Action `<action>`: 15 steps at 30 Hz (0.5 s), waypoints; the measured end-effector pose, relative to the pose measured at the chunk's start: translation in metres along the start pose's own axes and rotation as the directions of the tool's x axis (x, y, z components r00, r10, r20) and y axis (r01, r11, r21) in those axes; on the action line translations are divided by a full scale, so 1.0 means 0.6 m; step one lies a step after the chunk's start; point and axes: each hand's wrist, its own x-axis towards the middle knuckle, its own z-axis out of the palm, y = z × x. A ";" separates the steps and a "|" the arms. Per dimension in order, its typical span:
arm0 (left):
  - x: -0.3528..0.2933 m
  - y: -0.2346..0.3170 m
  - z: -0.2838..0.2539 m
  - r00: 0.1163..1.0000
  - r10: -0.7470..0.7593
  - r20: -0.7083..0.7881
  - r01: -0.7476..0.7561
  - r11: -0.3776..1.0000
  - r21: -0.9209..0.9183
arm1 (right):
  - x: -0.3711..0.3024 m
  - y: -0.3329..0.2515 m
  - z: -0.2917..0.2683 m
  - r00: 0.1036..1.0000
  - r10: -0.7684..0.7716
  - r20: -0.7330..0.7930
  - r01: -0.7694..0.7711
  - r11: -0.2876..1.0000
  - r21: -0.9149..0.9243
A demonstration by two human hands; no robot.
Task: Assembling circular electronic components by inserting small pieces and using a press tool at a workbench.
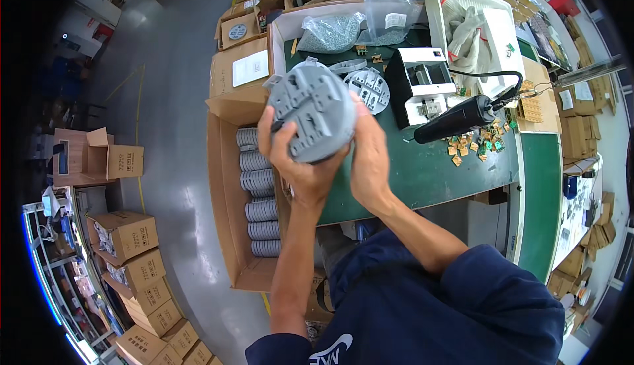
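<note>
In front of me, above the left edge of the green work table point(422, 187), I hold a thick round grey plastic part point(314, 111), perhaps several stacked discs. Slots and raised bars cover its upper face. My left hand point(300, 164) wraps round its left and lower side, fingers bent over the face. My right hand point(370, 157) presses against its right edge. Behind it, another grey disc point(368, 91) lies on the table with its fittings showing. Below and to the left stands an open carton point(224, 233) with rows of stacked grey discs point(261, 180).
A black electric screwdriver point(456, 119) hangs right of a white and black screw feeder point(416, 84). Small circuit boards point(472, 146) lie scattered beneath it. Two clear bags of small metal parts point(333, 32) and a white tray point(436, 8) line the back. Cartons point(135, 233) stand left.
</note>
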 end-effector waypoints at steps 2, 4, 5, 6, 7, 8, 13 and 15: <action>0.000 0.038 0.000 1.000 0.021 -0.023 -0.022 0.998 -0.054 | -0.026 -0.024 -0.018 0.998 -0.047 -0.046 0.049 0.997 0.058; -0.023 0.079 0.009 0.994 0.113 -0.008 -0.113 0.993 -0.036 | -0.077 -0.042 -0.054 0.994 0.000 -0.112 0.024 0.977 0.214; -0.042 0.090 0.013 0.993 0.110 0.033 -0.105 0.986 -0.133 | -0.104 -0.038 -0.080 0.990 0.033 -0.139 0.010 0.955 0.297; -0.064 0.097 0.017 0.991 0.115 0.072 -0.096 0.969 -0.229 | -0.126 -0.036 -0.113 0.994 0.061 -0.095 -0.021 0.929 0.369; -0.088 0.102 0.023 0.992 0.111 0.064 -0.094 0.970 -0.222 | -0.141 -0.027 -0.139 0.995 0.086 -0.048 -0.057 0.897 0.439; -0.118 0.107 0.032 0.993 0.060 0.106 -0.028 0.961 -0.275 | -0.151 -0.014 -0.156 0.995 0.085 -0.052 -0.055 0.901 0.430; -0.230 0.076 0.046 0.956 -0.056 0.289 0.136 0.955 -0.264 | -0.161 0.076 -0.211 0.933 0.264 -0.246 -0.186 0.936 0.300; -0.257 0.053 0.056 0.950 -0.067 0.305 0.143 0.962 -0.232 | -0.147 0.120 -0.222 0.904 0.303 -0.302 -0.226 0.937 0.265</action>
